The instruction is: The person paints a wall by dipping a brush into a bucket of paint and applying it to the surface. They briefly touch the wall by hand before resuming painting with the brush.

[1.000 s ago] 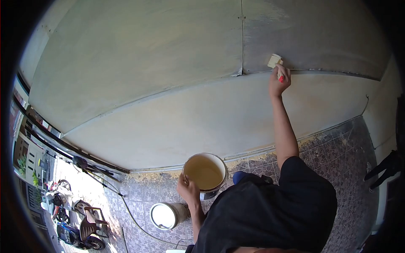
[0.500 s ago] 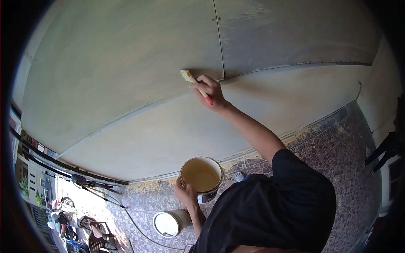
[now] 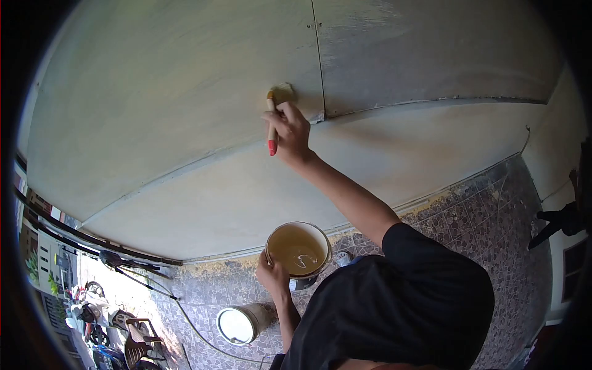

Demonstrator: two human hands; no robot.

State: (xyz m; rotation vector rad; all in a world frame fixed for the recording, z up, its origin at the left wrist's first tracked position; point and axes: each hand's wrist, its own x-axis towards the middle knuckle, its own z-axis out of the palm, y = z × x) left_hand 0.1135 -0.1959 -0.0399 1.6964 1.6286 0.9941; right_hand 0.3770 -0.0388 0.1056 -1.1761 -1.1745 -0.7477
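Note:
A paintbrush (image 3: 272, 131) with a pale handle and red end is gripped in my right hand (image 3: 291, 131). Its bristles press against the wall panel (image 3: 185, 92), left of a vertical seam. My left hand (image 3: 272, 275) is closed on the rim of a paint bucket (image 3: 298, 250), held in front of my body. Cream-coloured paint lies inside, with a bright glint on its surface. The fingers behind the bucket's edge are partly hidden.
A second, lidded bucket (image 3: 237, 325) stands on the patterned tile floor (image 3: 481, 246). A cable (image 3: 200, 336) runs past it. At lower left are a brown chair (image 3: 137, 345) and parked motorbikes. Another person (image 3: 558, 222) stands at far right.
My right hand has moved slightly left, and the brush handle has swung more upright with its bristles now spread on the panel. The bucket's paint surface now shows a glint.

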